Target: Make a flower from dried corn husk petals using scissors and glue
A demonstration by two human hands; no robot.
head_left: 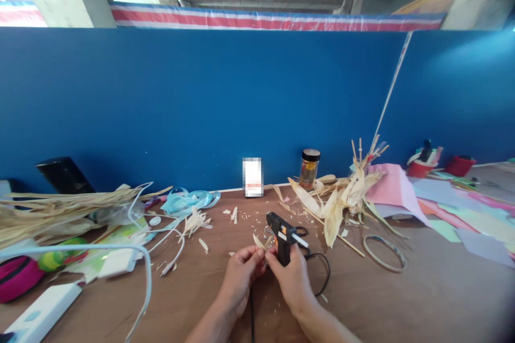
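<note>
My right hand (293,277) grips a black glue gun (280,236) by its handle, nozzle pointing left, a glue stick poking out behind. My left hand (240,274) pinches a small pale piece of dried corn husk (259,242) right at the nozzle. Both hands meet low in the middle of the brown table (422,300). The gun's black cord (322,273) loops to the right of my right wrist.
Dried husk flowers on sticks (341,201) lie behind the gun, with a jar (309,168) beyond. Long husks (60,206), blue ribbon (189,201), white cables and a power strip (40,311) crowd the left. Coloured paper (454,209) and a tape ring (384,252) lie right.
</note>
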